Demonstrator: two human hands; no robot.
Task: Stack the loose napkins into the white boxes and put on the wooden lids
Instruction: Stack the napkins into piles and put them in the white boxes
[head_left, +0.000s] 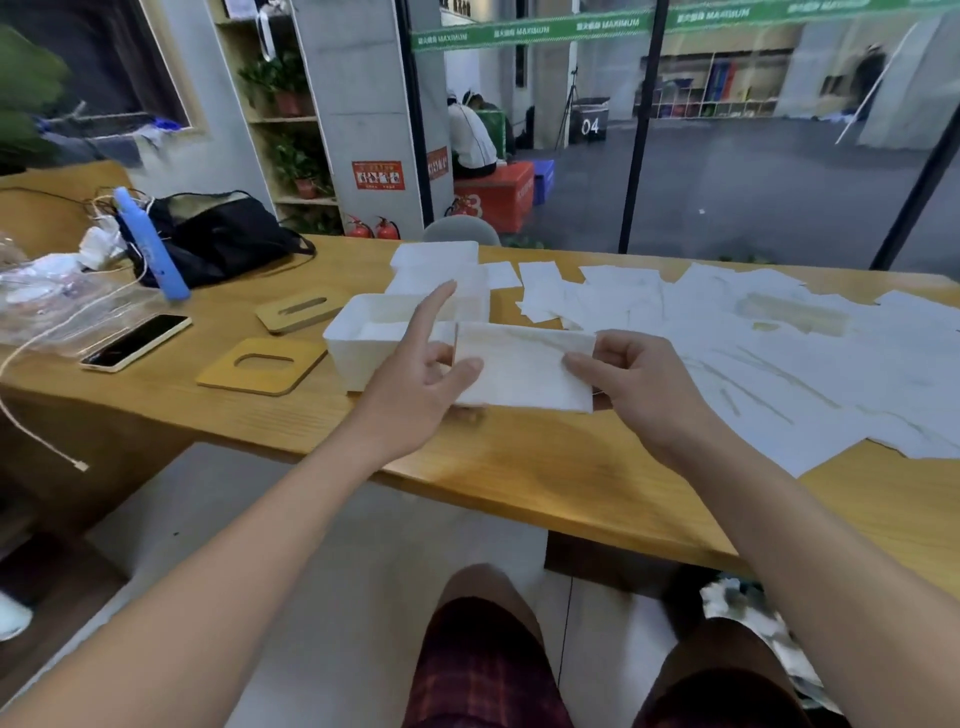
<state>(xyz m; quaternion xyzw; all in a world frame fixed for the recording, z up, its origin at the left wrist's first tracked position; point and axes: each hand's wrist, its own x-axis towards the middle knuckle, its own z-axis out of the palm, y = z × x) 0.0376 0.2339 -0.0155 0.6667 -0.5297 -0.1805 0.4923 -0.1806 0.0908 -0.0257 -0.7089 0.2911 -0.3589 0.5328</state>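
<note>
Head view: a napkin (524, 371) spans both hands above the desk (519, 467). Right hand (631, 382) pinches its right edge. Left hand (421, 384) pinches its left edge, forefinger straight.

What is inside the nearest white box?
The nearest white box holds a flat white napkin layer. The left hand and the held napkin cover its right part, so how full it is cannot be seen.
</note>
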